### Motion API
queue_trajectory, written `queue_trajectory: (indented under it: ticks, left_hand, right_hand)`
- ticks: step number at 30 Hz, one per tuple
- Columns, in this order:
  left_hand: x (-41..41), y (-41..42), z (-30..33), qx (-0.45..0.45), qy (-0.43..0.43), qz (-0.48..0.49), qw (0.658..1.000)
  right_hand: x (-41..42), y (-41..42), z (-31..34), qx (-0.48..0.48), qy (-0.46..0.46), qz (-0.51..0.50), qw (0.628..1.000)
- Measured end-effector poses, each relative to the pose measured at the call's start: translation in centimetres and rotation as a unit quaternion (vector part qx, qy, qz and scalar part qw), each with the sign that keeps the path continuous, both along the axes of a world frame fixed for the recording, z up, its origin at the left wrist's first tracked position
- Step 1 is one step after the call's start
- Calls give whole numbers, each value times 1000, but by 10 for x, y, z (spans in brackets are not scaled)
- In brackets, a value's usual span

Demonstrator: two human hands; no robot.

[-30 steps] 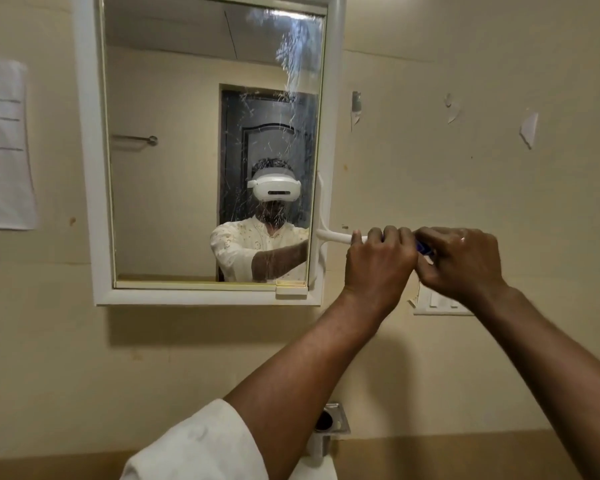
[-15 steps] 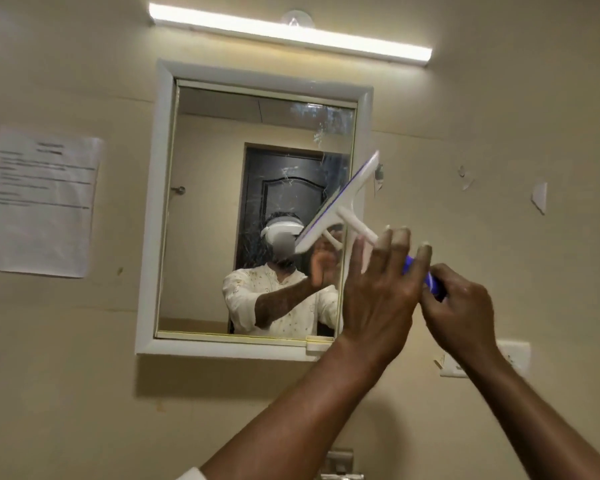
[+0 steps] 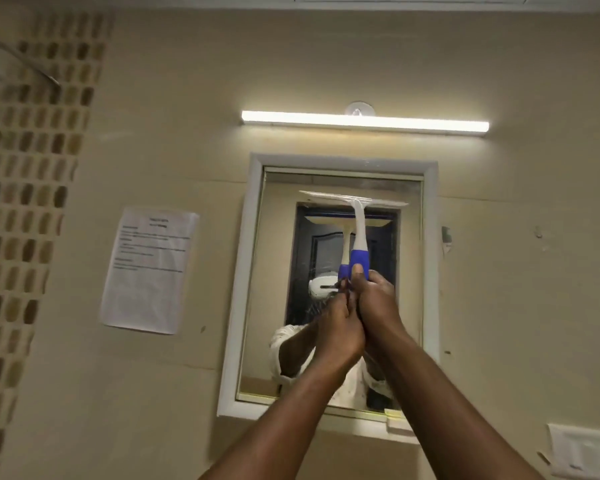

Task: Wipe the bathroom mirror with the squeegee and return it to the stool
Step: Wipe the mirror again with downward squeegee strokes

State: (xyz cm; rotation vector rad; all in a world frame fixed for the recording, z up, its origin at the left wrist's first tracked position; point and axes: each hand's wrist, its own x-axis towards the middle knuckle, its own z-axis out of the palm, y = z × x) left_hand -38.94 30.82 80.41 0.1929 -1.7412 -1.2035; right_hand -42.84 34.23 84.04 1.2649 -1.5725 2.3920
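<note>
Right hand point(image 3: 374, 299) clamped on blue grip of squeegee point(image 3: 357, 230); left hand point(image 3: 340, 327) wrapped beside it, touching. Handle upright, blade level against upper glass of mirror point(image 3: 274, 271), just under white frame's top edge. Tube light point(image 3: 364, 122) above. Paper notice point(image 3: 149, 268) left on beige wall. Switch plate point(image 3: 584, 452) lower right.

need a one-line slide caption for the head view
Both hands, left hand and right hand, clasp the squeegee handle, blade level against the top of the mirror under the wall light.
</note>
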Motion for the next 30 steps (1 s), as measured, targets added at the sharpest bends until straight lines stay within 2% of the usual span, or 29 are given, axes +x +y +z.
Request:
queue_trajectory:
  ticks: [3, 6, 12, 18, 25, 30]
  left_hand:
    - [15, -29, 18, 6, -5, 21, 1000]
    - [32, -55, 32, -34, -33, 60, 997]
    - [53, -87, 46, -5, -39, 25, 999]
    - [58, -103, 64, 48, -15, -15, 999]
    - [51, -104, 76, 57, -6, -27, 998]
    - [40, -98, 76, 58, -6, -50, 997]
  right_hand:
    - [16, -31, 18, 13, 13, 5, 1000]
    - [25, -53, 42, 2, 8, 50, 999]
    - [45, -77, 79, -16, -19, 126, 992]
    - [54, -96, 91, -52, 17, 80, 995]
    - [46, -103, 101, -58, 41, 29, 997]
    - [37, -95, 108, -36, 35, 85, 995]
